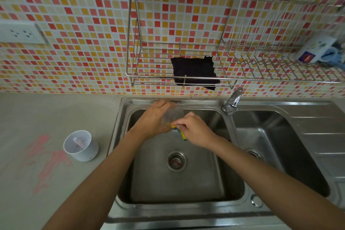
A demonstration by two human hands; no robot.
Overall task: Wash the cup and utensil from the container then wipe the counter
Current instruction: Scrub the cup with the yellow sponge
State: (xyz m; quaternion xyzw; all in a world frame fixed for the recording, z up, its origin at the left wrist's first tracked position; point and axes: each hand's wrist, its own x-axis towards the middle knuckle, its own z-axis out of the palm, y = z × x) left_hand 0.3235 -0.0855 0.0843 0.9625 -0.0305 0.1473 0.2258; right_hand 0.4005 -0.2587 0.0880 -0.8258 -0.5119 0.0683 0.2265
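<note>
Over the left basin of the steel sink [186,188], my left hand [151,117] grips a clear cup [173,115], tilted on its side. My right hand [196,129] pinches a yellow and green sponge [182,132] against the cup's rim. On the counter to the left stands a white round container [82,145] with a pink-handled utensil [79,143] lying inside. A dark cloth [194,71] hangs in the wire wall rack [134,76] above the sink.
The tap [233,101] stands between the two basins, no water visible. Pink smears [50,160] mark the grey counter left of the sink. A dish rack on the wall at right holds a printed mug [317,50]. A wall socket [20,33] is at left.
</note>
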